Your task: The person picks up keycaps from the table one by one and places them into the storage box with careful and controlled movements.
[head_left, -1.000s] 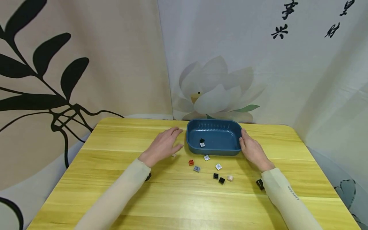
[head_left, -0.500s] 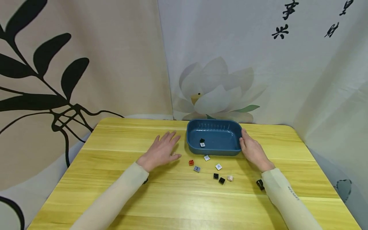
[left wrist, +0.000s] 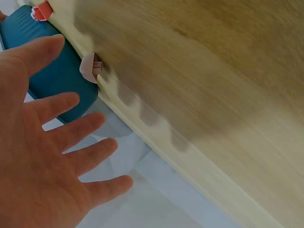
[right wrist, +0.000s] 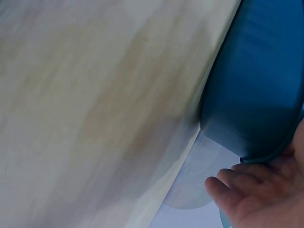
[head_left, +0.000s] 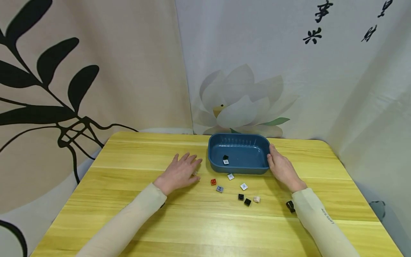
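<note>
My left hand (head_left: pixel 179 173) hovers over the table left of the blue baking dish (head_left: pixel 240 170), its fingers spread and holding nothing. A small pale pink toy brick (left wrist: pixel 89 68) sits near its thumb and index finger in the left wrist view; in the head view the hand partly hides it. My right hand (head_left: pixel 283 169) grips the dish by its right end, the fingers (right wrist: pixel 247 183) bent at the rim in the right wrist view. Inside the dish lie a black brick (head_left: pixel 226 157) and a white brick (head_left: pixel 226 162).
Loose bricks lie in front of the dish: red (head_left: pixel 213 182), grey-blue (head_left: pixel 219 189), white (head_left: pixel 231 176), another white one (head_left: pixel 244 186), two black ones (head_left: pixel 240 196) and a pale one (head_left: pixel 257 199). A printed curtain (head_left: pixel 144 71) hangs behind the wooden table (head_left: pixel 192 228).
My left hand has drawn back slightly from the dish and spread its fingers, dipping a little toward the viewer. My right hand, the dish and the loose bricks have stayed put.
</note>
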Demonstrator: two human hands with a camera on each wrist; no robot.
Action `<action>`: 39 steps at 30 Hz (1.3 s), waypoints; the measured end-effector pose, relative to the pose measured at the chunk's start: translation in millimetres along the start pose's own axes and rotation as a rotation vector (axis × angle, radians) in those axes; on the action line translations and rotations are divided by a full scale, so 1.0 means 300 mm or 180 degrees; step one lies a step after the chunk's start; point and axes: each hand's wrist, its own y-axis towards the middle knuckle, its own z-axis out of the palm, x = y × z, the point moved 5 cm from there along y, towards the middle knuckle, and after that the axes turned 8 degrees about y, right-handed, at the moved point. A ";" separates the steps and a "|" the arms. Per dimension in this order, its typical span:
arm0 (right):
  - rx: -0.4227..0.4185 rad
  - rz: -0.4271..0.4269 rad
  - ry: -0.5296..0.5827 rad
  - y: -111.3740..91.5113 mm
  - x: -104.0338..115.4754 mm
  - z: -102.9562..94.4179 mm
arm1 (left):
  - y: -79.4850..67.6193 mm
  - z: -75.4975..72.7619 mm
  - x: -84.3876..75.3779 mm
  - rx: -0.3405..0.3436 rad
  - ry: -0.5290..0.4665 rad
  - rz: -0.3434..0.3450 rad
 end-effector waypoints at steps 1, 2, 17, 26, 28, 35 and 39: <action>0.0003 0.0002 0.0002 0.000 0.001 0.000 | 0.000 0.002 -0.001 0.0000 0.0033 0.0014; 0.0005 0.0004 0.0002 0.000 0.001 0.001 | 0.000 0.004 -0.002 -0.0001 0.0063 0.0022; 0.0016 0.0021 -0.0014 0.000 0.000 0.002 | 0.002 0.015 -0.023 -0.0345 0.0329 0.0289; 0.0025 0.0048 -0.0017 -0.001 -0.003 0.006 | 0.003 0.016 -0.022 -0.0455 0.0224 0.0303; 0.0020 0.0041 -0.0019 0.000 -0.004 0.007 | 0.003 0.017 -0.021 -0.0456 0.0216 0.0301; -0.0004 0.0026 -0.0019 0.000 -0.005 0.007 | -0.001 0.013 -0.015 -0.0506 0.0197 0.0305; 0.0002 0.0032 -0.0030 0.000 -0.007 0.008 | -0.007 -0.008 -0.015 -0.0675 0.0172 0.0338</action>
